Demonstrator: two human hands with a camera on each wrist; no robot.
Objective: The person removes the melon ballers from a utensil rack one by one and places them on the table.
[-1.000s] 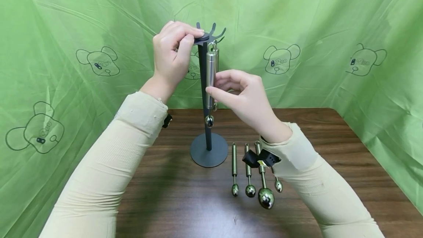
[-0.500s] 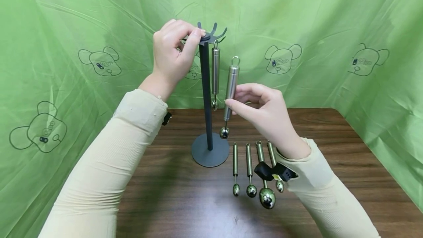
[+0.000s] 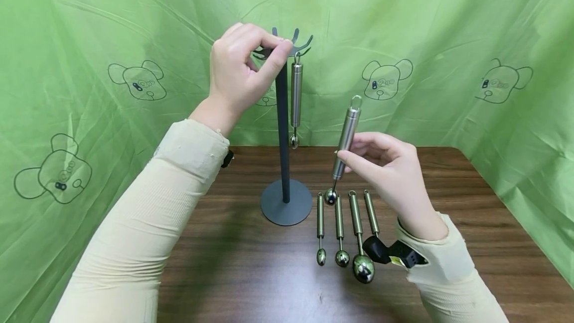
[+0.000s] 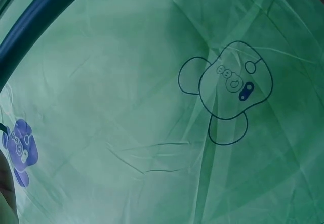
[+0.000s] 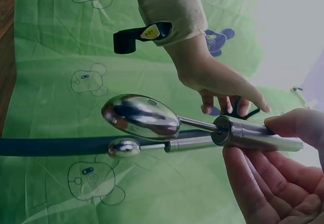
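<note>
My right hand (image 3: pixel 387 176) pinches a steel melon baller (image 3: pixel 346 136) by its handle, between thumb and fingers. The tool leans slightly, loop up and round scoop down, apart from the stand. Its shiny scoop (image 5: pixel 140 117) fills the middle of the right wrist view. At the top of a dark metal hook stand (image 3: pixel 281 128) my left hand (image 3: pixel 246 66) grips the hub, thumb and index finger on it; the hand hides part of the hooks. A second melon baller (image 3: pixel 296 94) hangs by its loop from a right-hand hook.
Several more melon ballers (image 3: pixel 356 213) lie in a row on the wooden table (image 3: pixel 242 273), right of the stand's round base (image 3: pixel 286 203). The rightmost one is partly behind the right wrist camera (image 3: pixel 394 253). Green cloth (image 3: pixel 332 9) with bear outlines encloses the back and sides.
My right hand has carried its melon baller away from the stand, rightward and down, tilting it. The left hand stays at the top, shifting slightly right. The other melon baller still hangs.
</note>
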